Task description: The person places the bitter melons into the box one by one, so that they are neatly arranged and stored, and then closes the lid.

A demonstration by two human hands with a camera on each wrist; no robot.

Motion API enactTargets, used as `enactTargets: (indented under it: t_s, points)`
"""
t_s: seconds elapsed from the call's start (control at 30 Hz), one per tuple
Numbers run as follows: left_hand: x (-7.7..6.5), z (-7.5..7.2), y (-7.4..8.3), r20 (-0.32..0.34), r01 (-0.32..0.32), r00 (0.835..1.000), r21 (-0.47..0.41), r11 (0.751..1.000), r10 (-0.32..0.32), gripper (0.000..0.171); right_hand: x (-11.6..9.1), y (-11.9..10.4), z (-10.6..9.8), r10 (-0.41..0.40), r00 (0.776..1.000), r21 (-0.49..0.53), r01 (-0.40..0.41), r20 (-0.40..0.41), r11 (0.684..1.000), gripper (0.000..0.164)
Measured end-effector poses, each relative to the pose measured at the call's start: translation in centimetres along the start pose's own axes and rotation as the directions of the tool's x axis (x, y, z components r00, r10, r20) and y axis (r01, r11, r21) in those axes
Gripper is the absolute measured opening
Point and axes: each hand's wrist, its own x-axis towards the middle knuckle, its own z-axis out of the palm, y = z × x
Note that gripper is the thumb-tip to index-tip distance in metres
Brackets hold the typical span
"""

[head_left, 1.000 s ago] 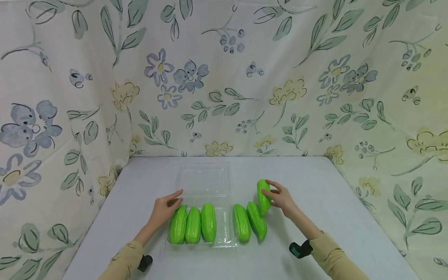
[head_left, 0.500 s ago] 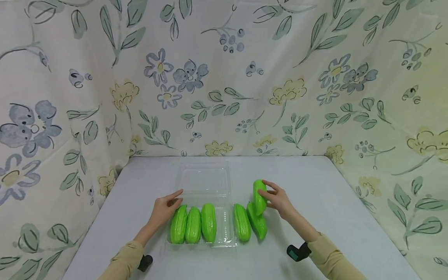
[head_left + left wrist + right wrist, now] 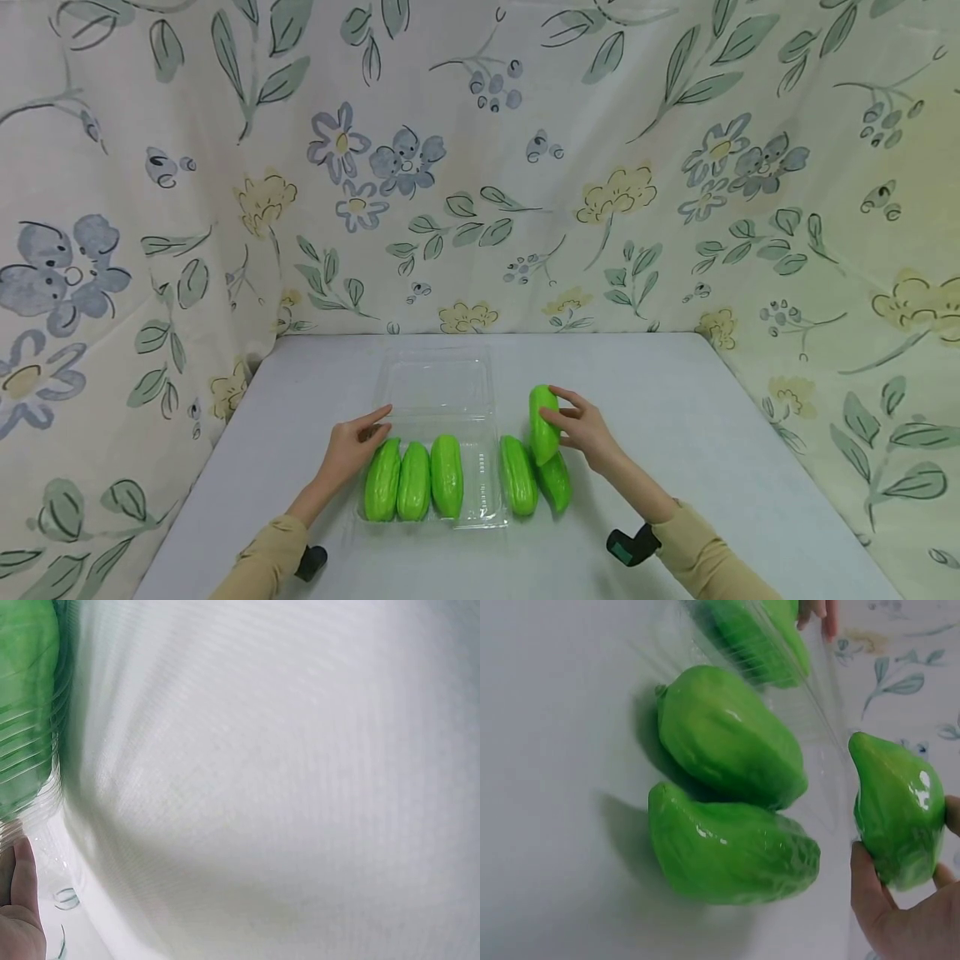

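Note:
Held up by my right hand point(image 3: 588, 433) is a glossy green gourd point(image 3: 543, 425), gripped between thumb and fingers. It hangs above another gourd point(image 3: 555, 483) on the table, covering that one's far end from the head view. A second loose gourd point(image 3: 517, 477) lies just left, beside a clear plastic clamshell container point(image 3: 483, 500). Three gourds sit side by side in the container: a left one point(image 3: 382, 482), a middle one point(image 3: 414, 483) and a right one point(image 3: 447, 477). My left hand point(image 3: 352, 450) holds the container's left edge near the hinge; its fingertips point(image 3: 24, 874) show in the left wrist view.
The container's lid point(image 3: 435, 383) lies folded back toward the far side. Everything stands on a white table point(image 3: 637, 375). A floral curtain point(image 3: 480, 167) hangs behind and along both sides. A dark wrist camera point(image 3: 633, 546) sits by the right sleeve.
My right hand has moved left with the gourd, from beside the loose gourds to over the nearer-right one. The left hand, container and other gourds stay put.

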Motion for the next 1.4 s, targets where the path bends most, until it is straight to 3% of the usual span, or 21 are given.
enactTargets:
  t_s: [0.93,1.4]
  points:
    - [0.0,0.0,-0.3,0.006,0.013,1.0,0.003,1.0,-0.013,0.035,-1.9,-1.5,4.3,-0.004,1.0,-0.007,0.004,0.015,1.0,0.055]
    - [0.0,-0.1,-0.3,0.007,-0.008,1.0,-0.006,1.0,0.008,0.035,-2.1,-1.4,5.6,-0.026,0.998,0.037,0.024,0.055,0.999,0.056]
